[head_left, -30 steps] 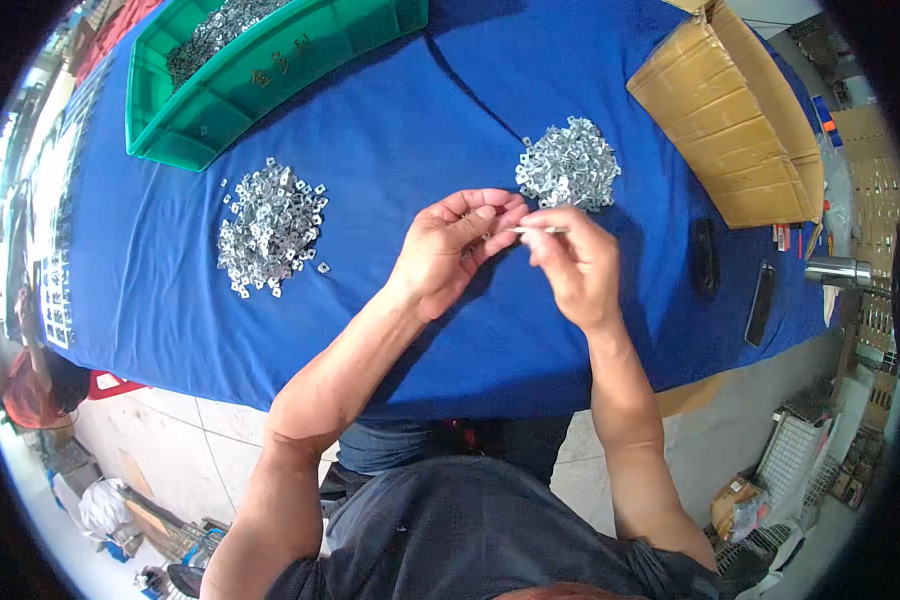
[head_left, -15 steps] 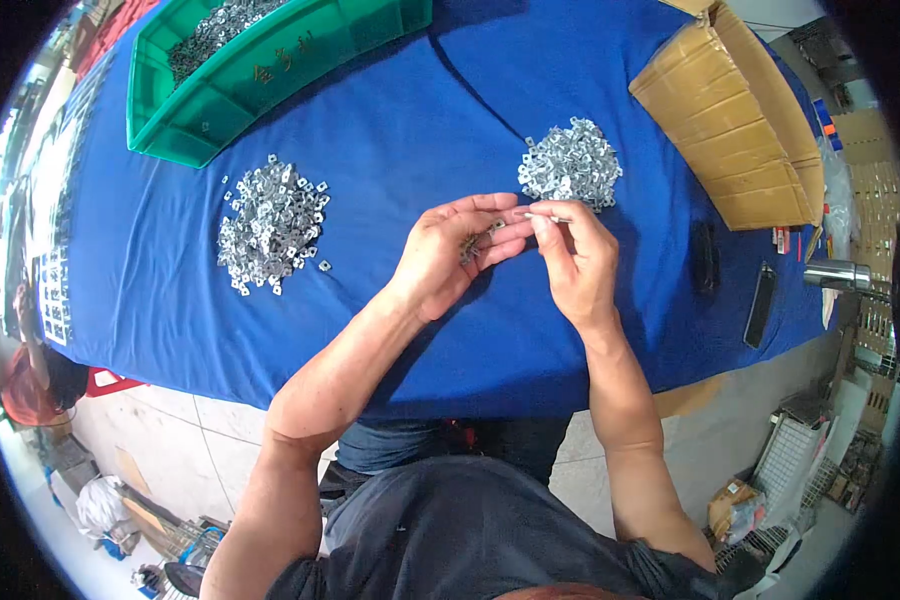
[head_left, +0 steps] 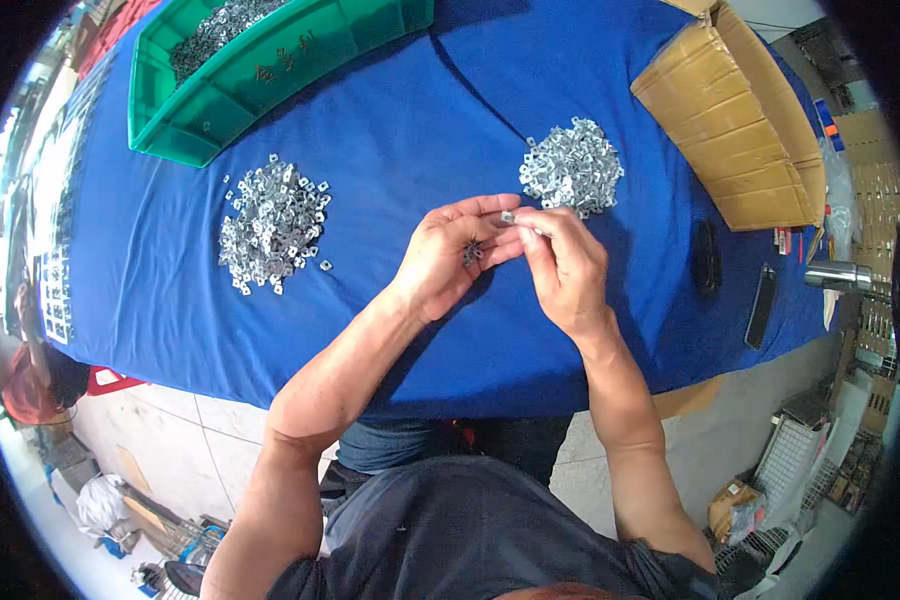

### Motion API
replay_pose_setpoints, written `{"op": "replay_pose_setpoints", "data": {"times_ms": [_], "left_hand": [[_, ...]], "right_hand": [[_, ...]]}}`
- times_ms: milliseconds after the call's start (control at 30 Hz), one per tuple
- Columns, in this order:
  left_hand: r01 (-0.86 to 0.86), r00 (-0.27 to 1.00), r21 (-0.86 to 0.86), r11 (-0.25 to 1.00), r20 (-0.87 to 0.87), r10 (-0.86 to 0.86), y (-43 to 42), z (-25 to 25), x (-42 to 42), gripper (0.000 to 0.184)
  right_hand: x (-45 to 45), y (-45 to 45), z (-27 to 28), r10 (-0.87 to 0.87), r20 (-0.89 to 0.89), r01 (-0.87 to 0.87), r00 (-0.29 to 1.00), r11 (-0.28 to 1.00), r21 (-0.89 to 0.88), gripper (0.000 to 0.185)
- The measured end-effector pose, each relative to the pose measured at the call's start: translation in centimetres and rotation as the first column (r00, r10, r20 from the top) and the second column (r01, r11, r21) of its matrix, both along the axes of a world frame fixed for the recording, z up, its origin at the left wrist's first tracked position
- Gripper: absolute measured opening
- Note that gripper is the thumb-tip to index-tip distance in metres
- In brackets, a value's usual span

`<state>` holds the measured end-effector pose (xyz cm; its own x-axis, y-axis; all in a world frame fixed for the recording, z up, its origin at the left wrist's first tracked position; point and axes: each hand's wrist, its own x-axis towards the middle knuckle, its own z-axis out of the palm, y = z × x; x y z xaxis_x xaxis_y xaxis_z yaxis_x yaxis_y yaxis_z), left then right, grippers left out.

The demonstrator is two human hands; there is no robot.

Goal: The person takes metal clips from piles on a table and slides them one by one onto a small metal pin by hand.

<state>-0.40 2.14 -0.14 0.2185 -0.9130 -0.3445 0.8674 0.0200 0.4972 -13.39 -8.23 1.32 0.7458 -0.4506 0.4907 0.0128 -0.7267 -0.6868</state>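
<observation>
Plain deep blue colours the cloth (head_left: 400, 130). At upper left, the bin (head_left: 260, 80) is bright green with reddish-brown characters. The small piece (head_left: 508, 217) near centre, the left pile (head_left: 270, 225) and the upper-right-of-centre pile (head_left: 572, 168) are silvery grey. The upper-right box (head_left: 727, 125) is tan; the bottom-centre shirt (head_left: 460, 530) is blackish.

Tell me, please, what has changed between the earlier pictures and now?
The right hand moved slightly left and lower in view; a metal piece now shows by its fingers. Any grasp or release is unclear. The left hand, left pile, right pile and bin stayed.
</observation>
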Motion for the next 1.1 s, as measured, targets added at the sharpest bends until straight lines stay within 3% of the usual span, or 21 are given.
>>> {"op": "replay_pose_setpoints", "data": {"times_ms": [167, 233, 367, 433, 533, 633, 733, 767, 900, 1000, 1033, 1100], "left_hand": [[-0.006, 0.998, 0.039, 0.999, 0.063, 0.003, 0.0, 0.2, -0.3, 0.036], [0.035, 0.997, 0.017, 0.999, 0.066, -0.036, 0.0, 0.2, -0.2, 0.040], [0.053, 0.997, 0.003, 0.999, 0.062, -0.054, 0.0, 0.4, -0.2, 0.039], [0.070, 0.996, 0.000, 0.998, 0.048, -0.070, -0.1, 0.1, -0.2, 0.043], [0.049, 0.998, -0.034, 0.998, 0.036, -0.048, 0.0, 0.7, -0.3, 0.046], [0.032, 0.999, 0.006, 0.999, 0.009, -0.032, 0.0, 0.4, 0.0, 0.048], [-0.035, 0.998, -0.120, 0.992, -0.052, 0.029, -0.1, -0.4, 0.4, 0.046], [-0.033, 0.998, -0.123, 0.992, -0.052, 0.027, -0.2, -0.5, 0.4, 0.046], [-0.052, 0.999, -0.055, 0.997, -0.018, 0.051, -0.3, 0.2, 0.6, 0.034], [-0.076, 0.997, -0.010, 0.997, -0.007, 0.076, 0.1, 0.8, 1.0, 0.025], [-0.095, 0.995, 0.024, 0.995, -0.008, 0.096, 0.3, 1.0, 1.1, 0.023], [-0.094, 0.995, 0.034, 0.995, 0.039, 0.092, 0.3, 0.8, 1.2, 0.028]], "right_hand": [[-0.2, -0.4, -0.1, -0.027, -0.026, 0.028, 0.999, 0.997, 0.066, 0.007], [-0.4, -0.1, 0.1, -0.059, -0.088, 0.084, 0.994, 0.949, 0.304, 0.007], [-0.1, -0.3, -0.4, -0.046, -0.039, 0.054, 0.998, 0.967, 0.250, 0.008], [-0.1, -0.5, -0.4, -0.054, -0.001, 0.054, 0.999, 0.994, 0.096, 0.008], [-0.3, -0.9, 0.1, -0.119, -0.025, 0.120, 0.993, 0.992, 0.040, 0.007], [-0.6, -2.5, -0.2, -0.340, -0.069, 0.345, 0.938, 0.935, 0.083, 0.008], [-1.2, -3.4, -0.6, -0.383, -0.069, 0.389, 0.921, 0.904, 0.179, 0.008], [-1.3, -3.5, -0.6, -0.385, -0.067, 0.391, 0.920, 0.903, 0.177, 0.008], [-0.8, -2.1, 0.1, -0.208, -0.041, 0.192, 0.977, 0.787, 0.586, 0.010], [-0.2, -1.7, -1.4, -0.063, 0.005, 0.042, 0.998, 0.722, 0.691, 0.012], [-0.3, -2.0, -1.7, -0.050, -0.058, 0.073, 0.997, 0.834, 0.547, 0.012], [-0.3, -2.1, -1.4, -0.105, -0.057, 0.120, 0.993, 0.872, 0.475, 0.011]]}}
